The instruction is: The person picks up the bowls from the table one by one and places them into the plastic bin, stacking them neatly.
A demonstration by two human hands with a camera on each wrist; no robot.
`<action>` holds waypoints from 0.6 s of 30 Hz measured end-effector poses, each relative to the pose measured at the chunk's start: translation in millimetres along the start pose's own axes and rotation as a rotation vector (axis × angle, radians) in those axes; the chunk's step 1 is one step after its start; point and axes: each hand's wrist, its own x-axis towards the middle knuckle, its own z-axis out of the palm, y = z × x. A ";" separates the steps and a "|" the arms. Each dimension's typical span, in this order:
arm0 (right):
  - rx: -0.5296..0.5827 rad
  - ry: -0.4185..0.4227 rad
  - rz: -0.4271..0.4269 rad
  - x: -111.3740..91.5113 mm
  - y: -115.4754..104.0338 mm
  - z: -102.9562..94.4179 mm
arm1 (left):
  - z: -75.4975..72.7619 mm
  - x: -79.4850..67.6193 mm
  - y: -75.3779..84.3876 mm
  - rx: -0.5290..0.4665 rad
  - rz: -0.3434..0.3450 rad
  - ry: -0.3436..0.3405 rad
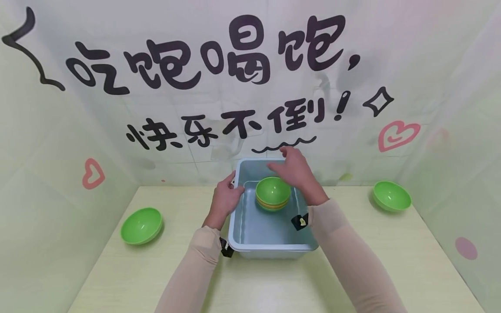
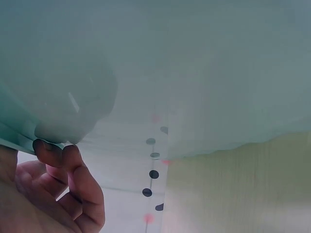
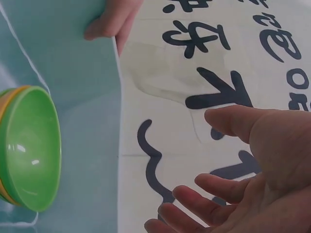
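Head view: bowl stack point(image 1: 272, 192) in bin point(image 1: 266, 230), near relaxed right grip point(image 1: 295, 168); left grip point(image 1: 225, 198) around rim point(image 1: 274, 248).

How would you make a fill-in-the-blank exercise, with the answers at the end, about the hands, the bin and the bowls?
The hand gripping the bin is the ____ one.
Inside the bin, the top bowl of the stack is ____ in colour.
Outside the bin, the table bears ____ bowls.
The right hand, thumb and fingers apart, holds ____.
Missing words: left; green; two; nothing.
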 end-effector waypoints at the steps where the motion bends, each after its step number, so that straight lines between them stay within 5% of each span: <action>1: 0.007 0.009 0.008 -0.5 1.2 -3.1 | 0.1 0.0 0.0 0.003 0.000 0.001; 18: 0.032 0.077 0.105 -10.4 33.5 -48.2 | 0.7 0.9 -1.9 0.005 0.003 -0.002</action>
